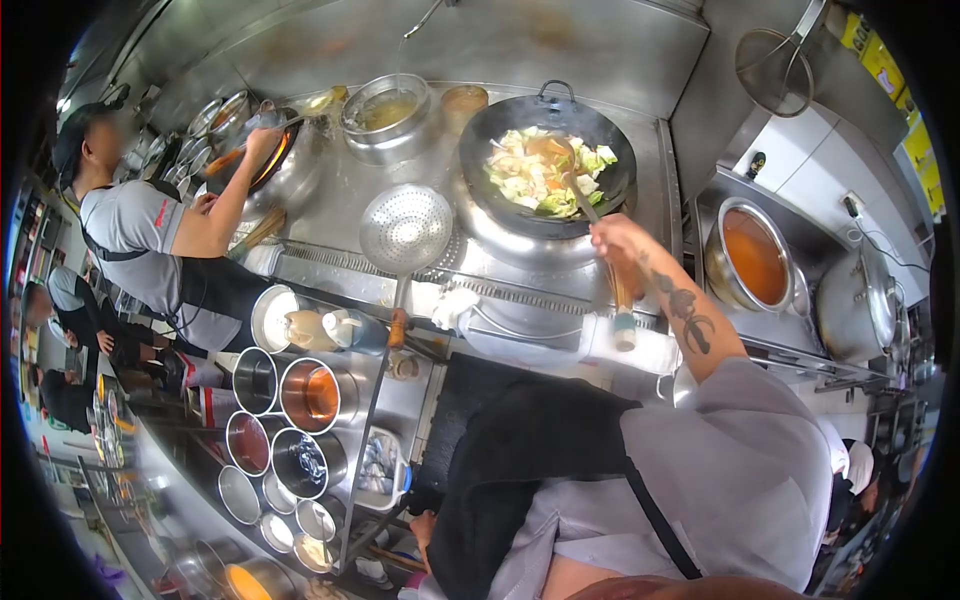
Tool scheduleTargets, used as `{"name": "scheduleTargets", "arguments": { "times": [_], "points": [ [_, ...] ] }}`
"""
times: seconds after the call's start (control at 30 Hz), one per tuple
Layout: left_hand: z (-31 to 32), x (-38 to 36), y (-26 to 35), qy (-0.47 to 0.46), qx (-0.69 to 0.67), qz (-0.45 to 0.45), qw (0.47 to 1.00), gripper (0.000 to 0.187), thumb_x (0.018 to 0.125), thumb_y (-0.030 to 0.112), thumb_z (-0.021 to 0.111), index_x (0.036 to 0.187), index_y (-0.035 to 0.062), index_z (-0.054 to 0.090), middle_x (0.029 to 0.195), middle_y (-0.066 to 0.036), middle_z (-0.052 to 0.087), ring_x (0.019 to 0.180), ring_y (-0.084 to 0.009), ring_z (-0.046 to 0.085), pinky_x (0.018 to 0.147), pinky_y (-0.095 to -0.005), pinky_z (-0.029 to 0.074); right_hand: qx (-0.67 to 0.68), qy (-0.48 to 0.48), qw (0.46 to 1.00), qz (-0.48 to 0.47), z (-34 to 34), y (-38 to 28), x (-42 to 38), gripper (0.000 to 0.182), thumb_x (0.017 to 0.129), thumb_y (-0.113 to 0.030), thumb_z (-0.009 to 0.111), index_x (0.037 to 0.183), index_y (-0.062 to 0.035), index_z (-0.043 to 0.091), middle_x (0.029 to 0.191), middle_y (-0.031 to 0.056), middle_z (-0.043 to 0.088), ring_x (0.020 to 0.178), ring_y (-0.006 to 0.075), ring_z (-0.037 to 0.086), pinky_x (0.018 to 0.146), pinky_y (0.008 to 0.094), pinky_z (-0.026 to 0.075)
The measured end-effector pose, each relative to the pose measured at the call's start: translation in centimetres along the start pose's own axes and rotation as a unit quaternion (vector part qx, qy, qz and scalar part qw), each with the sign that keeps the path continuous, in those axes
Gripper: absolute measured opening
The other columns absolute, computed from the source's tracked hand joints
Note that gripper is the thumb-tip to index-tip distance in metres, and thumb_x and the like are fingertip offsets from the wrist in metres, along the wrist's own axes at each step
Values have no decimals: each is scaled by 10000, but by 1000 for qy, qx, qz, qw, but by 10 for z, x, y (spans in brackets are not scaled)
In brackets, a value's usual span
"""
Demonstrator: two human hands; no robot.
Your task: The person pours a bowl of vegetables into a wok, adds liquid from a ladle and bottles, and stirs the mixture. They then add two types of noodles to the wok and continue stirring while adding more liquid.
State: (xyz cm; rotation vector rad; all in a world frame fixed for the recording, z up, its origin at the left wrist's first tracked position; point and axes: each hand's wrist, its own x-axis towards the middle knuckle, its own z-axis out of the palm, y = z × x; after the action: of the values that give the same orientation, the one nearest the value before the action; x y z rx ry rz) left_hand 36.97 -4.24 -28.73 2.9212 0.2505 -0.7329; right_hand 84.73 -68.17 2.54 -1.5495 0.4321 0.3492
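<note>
My right hand [612, 238] is closed around the handle of a ladle [582, 198], whose head is down in the food. A black wok [480, 125] sits on the range, holding chopped cabbage [545, 170] and other pieces in some liquid. Below that hand, a wooden handle [622, 300] lies at the front edge of the range. My left hand [425, 530] is low beside the black apron [530, 430], away from the range; its fingers are too small and partly hidden to read.
Left of the wok are a perforated skimmer [405, 228] and a metal pot [385, 115]. Several sauce containers [318, 395] stand lower left. A pot of orange liquid [752, 255] is at right. A co-worker [140, 225] holds a utensil over another wok. A strainer [775, 72] hangs upper right.
</note>
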Motion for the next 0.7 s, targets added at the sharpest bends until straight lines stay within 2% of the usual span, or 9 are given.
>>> {"name": "scheduleTargets", "arguments": {
  "times": [0.1,0.17,0.23,0.27,0.4,0.5,0.6,0.67,0.7],
  "points": [
    [10,6,-2,17,-24,3,1000,376,803,476,618,821,109,698,706,-141,667,700,-329,670,636,-435,504,304,-169,926,148,-29,-35,-24,61,861,-89,576,829,-68,528,663,-15,523,463,84,458,388,267,359],
    [11,10,-4,43,-36,15,998,330,789,435,659,809,108,690,704,-140,665,705,-330,670,633,-433,498,228,-138,956,127,-33,-37,-27,101,862,-122,572,835,-27,552,677,16,532,508,95,494,396,283,366],
    [11,9,-9,39,-40,23,998,300,786,407,675,812,108,689,706,-140,667,705,-329,670,632,-430,499,-252,53,966,-33,-19,-32,-36,122,826,-109,567,892,-7,564,686,49,573,519,123,541,403,288,388],
    [10,10,-10,34,-44,31,998,272,783,378,690,816,108,688,709,-140,668,704,-329,670,632,-426,499,-342,96,932,-71,-10,-39,-50,222,771,-104,595,919,55,546,735,163,628,581,273,615,492,395,465],
    [7,10,-15,-11,-161,-40,986,264,798,361,681,816,98,683,687,-131,664,690,-309,674,610,-416,500,-455,171,841,-237,-8,-74,-108,326,775,-62,599,1054,88,521,855,298,608,874,458,605,807,448,479],
    [10,9,-17,-56,-277,-113,953,257,813,345,671,817,88,677,666,-121,660,676,-289,677,587,-406,502,-478,210,773,-361,-19,-70,-126,470,801,-87,610,1218,87,480,919,309,614,910,448,612,816,450,483],
    [14,5,-12,-89,-352,-161,918,253,823,334,665,818,81,674,652,-115,658,667,-276,679,572,-400,502,-520,246,762,-296,-15,-40,-115,525,836,-65,544,1321,83,411,953,344,603,934,447,612,835,465,482],
    [3,5,-9,46,36,115,992,234,874,282,620,828,54,652,667,-77,655,637,-221,674,510,-340,489,-536,262,790,-144,-12,-33,-115,512,839,-26,487,1335,74,404,924,347,609,902,453,615,825,495,481],
    [-2,9,1,48,34,111,992,234,874,282,620,828,54,652,667,-77,655,637,-221,674,510,-340,489,-537,259,789,-148,-16,-35,-113,512,839,-26,487,1335,74,404,924,347,609,902,453,615,825,495,481]
  ]
}}
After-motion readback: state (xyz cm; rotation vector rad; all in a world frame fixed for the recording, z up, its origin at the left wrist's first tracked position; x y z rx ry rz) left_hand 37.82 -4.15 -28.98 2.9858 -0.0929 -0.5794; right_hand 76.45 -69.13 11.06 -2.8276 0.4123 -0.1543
